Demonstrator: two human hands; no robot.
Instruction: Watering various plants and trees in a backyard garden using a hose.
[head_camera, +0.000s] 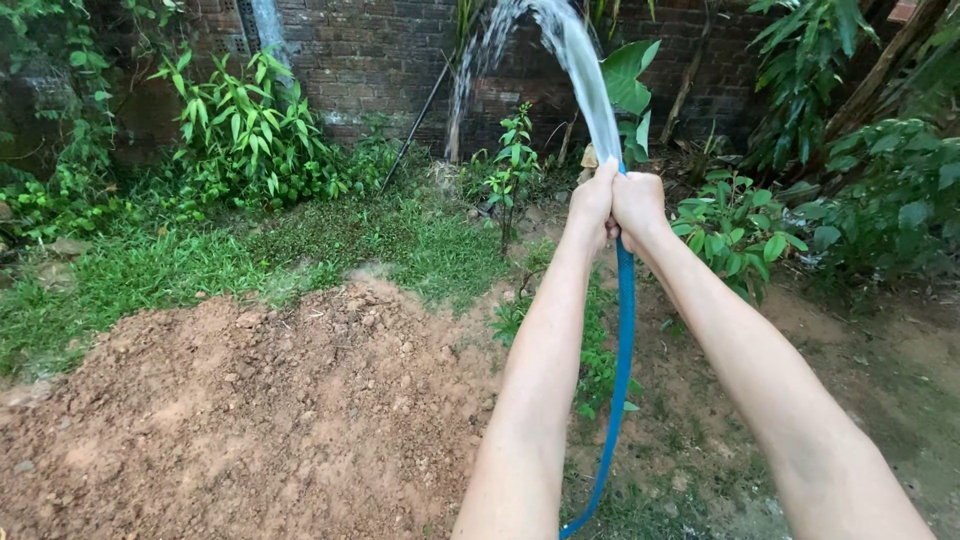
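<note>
Left hand (592, 200) and right hand (637, 203) had fingers clenched round blue hose (624, 330) end, tilted up so water jet (585, 80) arced toward brick wall (380, 60).

No packages, labels, signs or screens appear anywhere around the weathered red-brick garden wall (380, 60) in this backyard scene.

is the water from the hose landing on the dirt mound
No, the water from the blue hose, gripped by the left hand and right hand, arcs up toward the brick wall, away from the dirt mound.
</note>
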